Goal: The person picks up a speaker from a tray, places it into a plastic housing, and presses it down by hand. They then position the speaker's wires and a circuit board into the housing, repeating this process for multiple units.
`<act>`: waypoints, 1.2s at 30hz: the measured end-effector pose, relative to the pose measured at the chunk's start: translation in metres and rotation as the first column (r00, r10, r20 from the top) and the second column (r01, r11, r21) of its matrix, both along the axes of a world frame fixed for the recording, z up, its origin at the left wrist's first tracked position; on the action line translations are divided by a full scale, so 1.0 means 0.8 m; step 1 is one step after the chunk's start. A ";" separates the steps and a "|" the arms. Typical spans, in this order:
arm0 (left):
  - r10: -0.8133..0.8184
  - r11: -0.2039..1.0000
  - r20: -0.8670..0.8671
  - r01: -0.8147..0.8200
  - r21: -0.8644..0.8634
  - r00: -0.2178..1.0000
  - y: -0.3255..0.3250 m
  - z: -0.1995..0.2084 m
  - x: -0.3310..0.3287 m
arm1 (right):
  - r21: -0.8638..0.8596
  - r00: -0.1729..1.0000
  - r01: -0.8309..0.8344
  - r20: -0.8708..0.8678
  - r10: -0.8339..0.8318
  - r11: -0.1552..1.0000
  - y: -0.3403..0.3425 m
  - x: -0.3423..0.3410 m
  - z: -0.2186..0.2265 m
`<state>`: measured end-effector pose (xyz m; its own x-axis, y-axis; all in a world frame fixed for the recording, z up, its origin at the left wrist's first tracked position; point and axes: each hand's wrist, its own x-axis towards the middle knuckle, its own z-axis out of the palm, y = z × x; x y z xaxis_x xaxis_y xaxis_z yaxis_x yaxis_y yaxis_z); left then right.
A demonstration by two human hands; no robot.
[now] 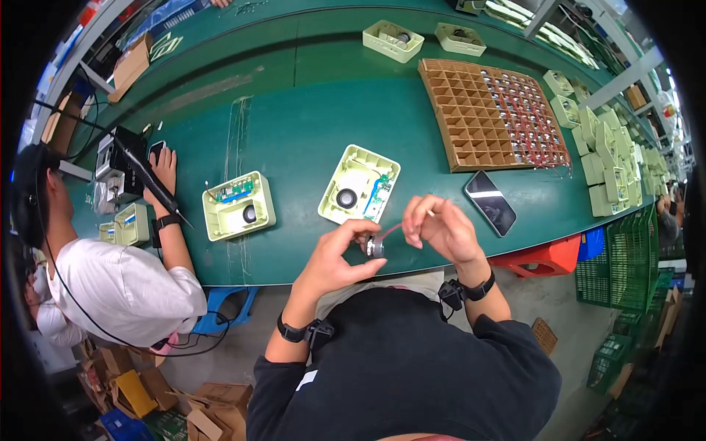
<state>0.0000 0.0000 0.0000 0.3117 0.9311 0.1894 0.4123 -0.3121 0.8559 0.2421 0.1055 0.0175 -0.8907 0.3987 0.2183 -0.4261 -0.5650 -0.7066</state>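
Close to the table's front edge, my left hand (334, 261) pinches a small round speaker (376, 247) with a silvery body and dark rim between thumb and fingers. A thin red wire (392, 231) runs from it up to my right hand (447, 231), whose thumb and fingertips are closed on its end. Just beyond my hands lies a pale green plastic housing (340, 175), its open side up. Inside it sit a black round speaker (346, 198) and a green circuit board (381, 189) with a blue part.
A similar housing (261, 197) stands left, near a co-worker's arm (175, 242) and a dark cable (151, 176). A phone (490, 203) lies right, below a divided cardboard tray (463, 125) partly filled with red-wired parts. Stacked housings (604, 162) line the right edge; two more (393, 45) stand far back.
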 end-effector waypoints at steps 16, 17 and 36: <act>0.222 0.969 0.207 -0.239 0.060 0.953 0.018 0.000 0.009 | 0.526 0.794 0.438 0.153 -0.588 0.729 -0.024 -0.012 -0.016; 0.408 0.894 0.021 -0.404 0.193 0.913 0.021 0.001 0.012 | 0.573 0.752 0.476 0.129 -0.647 0.667 -0.022 -0.011 -0.014; 0.193 0.977 -0.049 -0.188 0.103 0.980 0.042 -0.023 0.024 | 0.987 0.577 -0.001 0.133 -0.806 0.163 0.039 -0.004 -0.013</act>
